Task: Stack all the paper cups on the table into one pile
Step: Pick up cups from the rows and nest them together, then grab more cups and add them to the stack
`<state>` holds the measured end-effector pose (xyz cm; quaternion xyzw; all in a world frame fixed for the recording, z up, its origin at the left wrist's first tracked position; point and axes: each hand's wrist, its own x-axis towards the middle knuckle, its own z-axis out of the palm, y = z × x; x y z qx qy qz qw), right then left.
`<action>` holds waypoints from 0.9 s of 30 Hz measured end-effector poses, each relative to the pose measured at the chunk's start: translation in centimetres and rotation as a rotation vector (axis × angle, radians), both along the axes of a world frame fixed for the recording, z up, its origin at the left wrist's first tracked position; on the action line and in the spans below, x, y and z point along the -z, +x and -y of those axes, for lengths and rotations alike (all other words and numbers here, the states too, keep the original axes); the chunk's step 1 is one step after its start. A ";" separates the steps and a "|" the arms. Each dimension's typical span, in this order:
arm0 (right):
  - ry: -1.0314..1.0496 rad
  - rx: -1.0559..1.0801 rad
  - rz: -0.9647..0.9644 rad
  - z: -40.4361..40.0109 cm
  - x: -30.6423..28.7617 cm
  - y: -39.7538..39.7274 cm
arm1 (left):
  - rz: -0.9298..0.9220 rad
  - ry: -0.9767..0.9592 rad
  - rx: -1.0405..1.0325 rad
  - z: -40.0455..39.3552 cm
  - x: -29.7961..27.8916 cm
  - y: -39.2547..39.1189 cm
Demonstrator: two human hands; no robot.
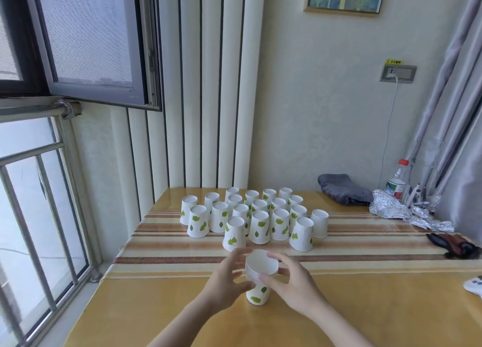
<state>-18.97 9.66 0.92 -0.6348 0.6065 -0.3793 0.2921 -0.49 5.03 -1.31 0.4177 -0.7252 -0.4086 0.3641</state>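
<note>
A short pile of white paper cups with green leaf prints (259, 276) stands upright on the yellow table (156, 307), mouth up, near the front. My left hand (229, 281) grips its left side and my right hand (292, 281) grips its right side near the rims. Behind it, several more leaf-print cups (257, 213) stand upside down in rows on a striped runner (182, 245). The nearest upturned cup (234, 233) is just beyond my left fingers.
At the back right lie a grey folded cloth (344, 188), crumpled foil (407, 211) and a plastic bottle with a red cap (397, 179). Dark gloves (453, 245) lie on the runner's right end. A white object (474, 285) sits at the right edge. A window rail runs along the left.
</note>
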 end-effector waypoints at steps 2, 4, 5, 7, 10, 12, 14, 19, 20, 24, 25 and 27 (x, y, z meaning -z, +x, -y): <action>-0.013 -0.001 0.013 0.2 0.3 0.2 | -0.001 -0.028 -0.004 0.3 0.2 -0.3; -0.031 0.011 0.040 0.7 0.5 0.3 | 0.002 -0.041 -0.011 0.7 0.3 -0.5; -0.029 0.013 0.043 0.9 0.7 0.3 | 0.004 -0.043 -0.011 0.9 0.4 -0.4; -0.017 -0.001 0.040 1.2 0.8 0.0 | 0.009 -0.050 -0.004 1.4 0.7 -0.2; -0.019 -0.019 0.023 1.7 1.2 -0.5 | -0.013 -0.081 -0.010 2.0 1.0 0.1; -0.043 -0.019 0.023 2.2 1.4 -0.5 | -0.033 -0.088 -0.005 2.5 0.9 0.0; -0.051 -0.004 0.032 2.8 1.6 -0.4 | -0.040 -0.079 0.012 2.9 0.7 -0.2; 0.096 -0.093 -0.023 3.7 1.3 -1.4 | 0.061 -0.037 0.091 4.2 0.5 0.8; 0.130 -0.104 -0.055 4.2 1.0 -2.2 | 0.084 -0.043 0.094 4.8 0.3 1.2; 0.065 0.143 -0.222 8.0 -1.8 -6.7 | 0.187 -0.184 -0.102 8.6 -1.0 2.3; 0.038 0.223 -0.316 9.1 -2.6 -7.8 | 0.217 -0.211 -0.150 9.2 -1.6 2.3; 0.061 0.308 -0.484 11.3 -3.6 -9.3 | 0.257 -0.247 -0.213 10.5 -2.8 1.9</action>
